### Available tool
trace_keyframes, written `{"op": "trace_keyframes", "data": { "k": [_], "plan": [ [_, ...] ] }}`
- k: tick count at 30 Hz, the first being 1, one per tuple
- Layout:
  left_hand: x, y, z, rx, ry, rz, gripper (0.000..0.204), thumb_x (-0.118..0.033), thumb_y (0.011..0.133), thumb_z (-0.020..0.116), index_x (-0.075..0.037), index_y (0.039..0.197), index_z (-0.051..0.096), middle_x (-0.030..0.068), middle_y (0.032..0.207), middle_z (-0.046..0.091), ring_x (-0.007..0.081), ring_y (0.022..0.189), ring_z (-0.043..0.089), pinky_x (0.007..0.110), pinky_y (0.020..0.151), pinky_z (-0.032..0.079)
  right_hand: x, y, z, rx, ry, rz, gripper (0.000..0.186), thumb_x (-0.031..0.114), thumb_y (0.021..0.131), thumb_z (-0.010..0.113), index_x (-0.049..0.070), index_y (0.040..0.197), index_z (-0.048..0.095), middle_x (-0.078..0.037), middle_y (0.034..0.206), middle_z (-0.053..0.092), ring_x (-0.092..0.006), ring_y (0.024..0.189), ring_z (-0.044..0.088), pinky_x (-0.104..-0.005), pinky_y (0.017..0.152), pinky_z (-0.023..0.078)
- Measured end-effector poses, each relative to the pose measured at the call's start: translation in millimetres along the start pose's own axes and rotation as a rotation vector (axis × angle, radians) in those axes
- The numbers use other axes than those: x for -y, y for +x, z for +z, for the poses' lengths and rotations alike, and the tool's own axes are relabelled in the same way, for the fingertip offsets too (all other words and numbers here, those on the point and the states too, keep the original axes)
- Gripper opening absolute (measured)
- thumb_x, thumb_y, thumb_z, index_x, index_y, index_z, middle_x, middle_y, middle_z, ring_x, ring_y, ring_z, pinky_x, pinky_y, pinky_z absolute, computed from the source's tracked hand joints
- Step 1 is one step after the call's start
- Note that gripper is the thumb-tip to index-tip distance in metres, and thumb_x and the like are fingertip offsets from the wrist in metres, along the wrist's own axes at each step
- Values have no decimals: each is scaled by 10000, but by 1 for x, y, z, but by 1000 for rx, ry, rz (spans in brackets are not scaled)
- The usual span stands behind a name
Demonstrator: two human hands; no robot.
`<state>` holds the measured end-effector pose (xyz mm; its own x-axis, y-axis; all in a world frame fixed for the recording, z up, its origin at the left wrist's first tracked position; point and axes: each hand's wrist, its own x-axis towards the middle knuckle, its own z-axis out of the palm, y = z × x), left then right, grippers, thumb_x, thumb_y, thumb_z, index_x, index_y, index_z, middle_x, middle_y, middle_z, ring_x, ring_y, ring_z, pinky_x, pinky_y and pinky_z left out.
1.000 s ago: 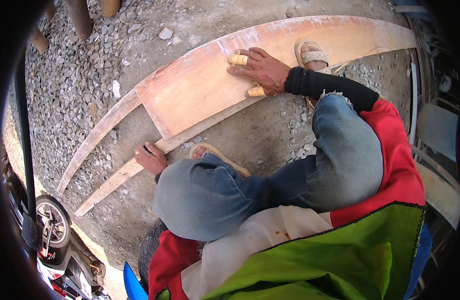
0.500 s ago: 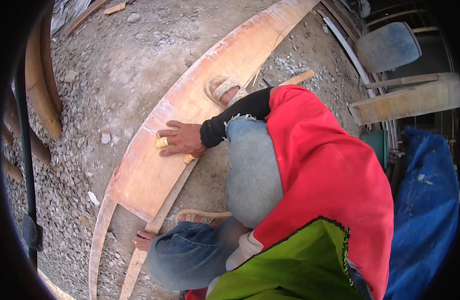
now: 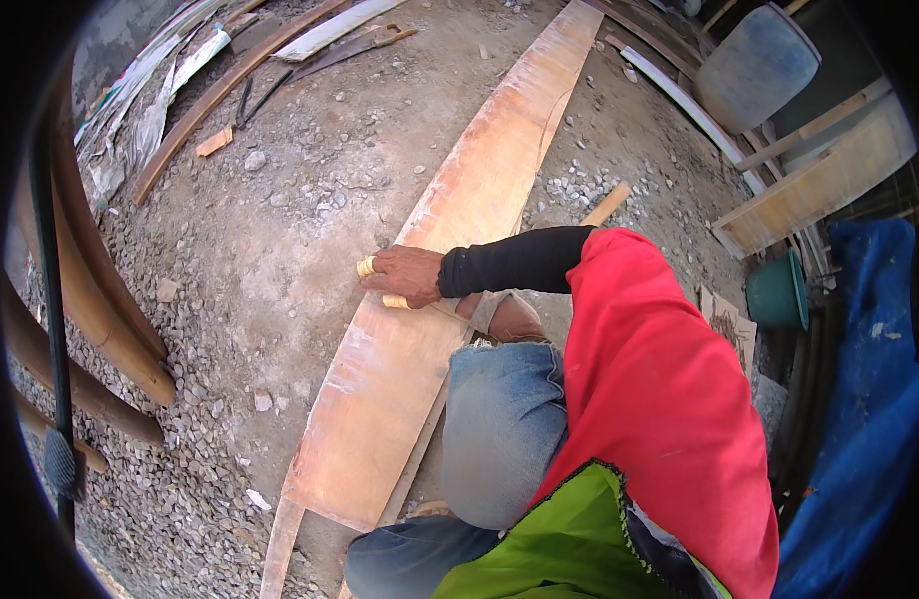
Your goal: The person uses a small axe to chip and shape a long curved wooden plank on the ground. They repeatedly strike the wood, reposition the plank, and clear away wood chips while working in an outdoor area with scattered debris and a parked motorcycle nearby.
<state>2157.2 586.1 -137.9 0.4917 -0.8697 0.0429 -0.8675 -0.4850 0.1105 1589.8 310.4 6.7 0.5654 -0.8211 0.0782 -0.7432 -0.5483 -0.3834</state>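
A worker's right grip (image 3: 405, 278), a bare hand with tan wrappings on its fingers, rests across a long, tapering wooden board (image 3: 405, 359) at the center of the frame. The fingertips reach the board's left edge; whether they clench it cannot be told from this angle. The left grip is out of the frame, its state impossible to tell.

The board lies on the ground, running from its narrow tip at top center down to a broad, squared end at lower left, where a slim wooden strip (image 3: 280, 549) extends past its corner toward the bottom edge. Pale streaks mark its reddish face.

A black sleeve (image 3: 514, 262) covers the forearm below a red garment (image 3: 669, 399). A sandaled foot (image 3: 507, 317) shows just below the sleeve, near the board's right edge, above a knee in faded jeans (image 3: 504, 429).

A handsaw (image 3: 342, 57) lies at the upper left. Curved brown poles (image 3: 105, 270) line the left side over gravel (image 3: 205, 489). At right are a blue-gray plastic container (image 3: 759, 70), a green bucket (image 3: 776, 292) and a blue tarp (image 3: 859, 399).
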Motion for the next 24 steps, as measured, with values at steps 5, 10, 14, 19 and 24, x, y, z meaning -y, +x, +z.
{"op": "trace_keyframes", "data": {
  "k": [5,10,14,19,24],
  "plan": [
    [5,-3,-4,72,31,-37,513,-401,1115,469,56,1316,589,332,1251,637,512,1193,573,608,1008,438,-51,16,-5,-20,-42,73,537,239,974,675,50,1462,553,-206,1326,603,-382,1228,580,-487,1058,479],
    [30,-7,-12,176,60,-111,509,-398,1116,468,54,1319,586,331,1252,638,508,1194,577,606,1004,442,-83,58,-13,9,-30,18,542,266,991,671,62,1478,551,-198,1337,604,-379,1211,596,-489,1040,496],
    [41,-5,-33,292,105,-164,506,-395,1117,466,52,1321,584,329,1252,640,505,1194,580,604,1001,446,-113,95,-30,70,0,-82,509,275,1009,667,78,1467,566,-182,1295,635,-370,1201,612,-484,1008,516],
    [36,-6,-59,420,149,-165,455,-352,1126,448,36,1332,568,301,1212,667,484,1123,632,558,951,489,-165,98,-51,34,62,-117,521,258,1016,663,95,1497,547,-179,1260,643,-372,1164,620,-487,1001,519],
    [7,3,-57,383,185,-217,359,-304,1128,480,7,1242,618,252,1137,698,456,992,678,534,864,531,-237,16,-97,30,49,169,563,164,991,687,108,1524,514,-176,1300,640,-388,1150,614,-480,1009,518]
  ]
}}
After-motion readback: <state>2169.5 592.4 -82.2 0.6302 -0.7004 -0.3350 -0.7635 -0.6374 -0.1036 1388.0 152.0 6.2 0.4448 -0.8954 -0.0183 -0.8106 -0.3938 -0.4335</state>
